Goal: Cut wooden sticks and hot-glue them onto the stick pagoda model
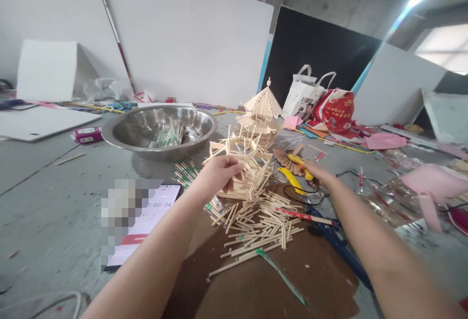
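A pagoda-like model (252, 163) made of pale wooden sticks stands in front of me, its tiered roof at the back. At its near side, my left hand (221, 175) has its fingers curled together in a pinch; whatever they may hold is hidden. To the right of the model, my right hand (317, 172) is closed at the end of a yellow-handled tool (302, 166). Another yellow handle (291, 180) lies just below it. Cut wooden sticks (256, 226) are heaped in front of the model on a brown board (234, 292).
A steel basin (124, 139) with wrapped chopsticks (170, 134) stands at the left. Nearer lies a phone (155, 221) showing a timer. A dark blue tool (343, 251) and black cord lie at the right. Bags (334, 112), coloured paper and a pink object (435, 182) clutter the floor.
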Tool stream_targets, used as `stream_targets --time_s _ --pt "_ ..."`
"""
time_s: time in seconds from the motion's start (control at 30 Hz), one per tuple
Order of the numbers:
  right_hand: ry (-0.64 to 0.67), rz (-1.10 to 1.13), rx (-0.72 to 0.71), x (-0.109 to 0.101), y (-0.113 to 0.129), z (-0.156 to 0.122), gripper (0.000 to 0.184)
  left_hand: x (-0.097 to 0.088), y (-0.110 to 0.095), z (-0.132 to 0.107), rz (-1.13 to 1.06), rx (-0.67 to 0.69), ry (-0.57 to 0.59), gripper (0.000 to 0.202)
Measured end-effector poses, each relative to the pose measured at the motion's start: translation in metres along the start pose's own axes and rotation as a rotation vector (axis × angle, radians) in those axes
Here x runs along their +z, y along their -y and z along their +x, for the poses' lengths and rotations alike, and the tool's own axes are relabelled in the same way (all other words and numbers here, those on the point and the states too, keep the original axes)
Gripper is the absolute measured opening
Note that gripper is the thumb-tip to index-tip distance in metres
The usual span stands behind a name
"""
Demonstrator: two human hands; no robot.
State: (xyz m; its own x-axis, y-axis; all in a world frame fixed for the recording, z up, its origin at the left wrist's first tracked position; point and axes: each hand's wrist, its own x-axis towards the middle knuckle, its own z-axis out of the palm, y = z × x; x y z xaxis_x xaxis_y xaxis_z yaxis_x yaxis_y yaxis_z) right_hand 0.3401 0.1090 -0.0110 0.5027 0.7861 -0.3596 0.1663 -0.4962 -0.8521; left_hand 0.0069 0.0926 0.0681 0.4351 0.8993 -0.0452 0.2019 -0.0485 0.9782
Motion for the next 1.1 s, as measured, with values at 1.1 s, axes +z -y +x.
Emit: stream_targets --time_s 1.1 --pt "0.45 -0.427 -0.56 0.078 0.102 -0.136 0.016 0.019 0.003 -0.001 0.579 0.23 -0.358 0.026"
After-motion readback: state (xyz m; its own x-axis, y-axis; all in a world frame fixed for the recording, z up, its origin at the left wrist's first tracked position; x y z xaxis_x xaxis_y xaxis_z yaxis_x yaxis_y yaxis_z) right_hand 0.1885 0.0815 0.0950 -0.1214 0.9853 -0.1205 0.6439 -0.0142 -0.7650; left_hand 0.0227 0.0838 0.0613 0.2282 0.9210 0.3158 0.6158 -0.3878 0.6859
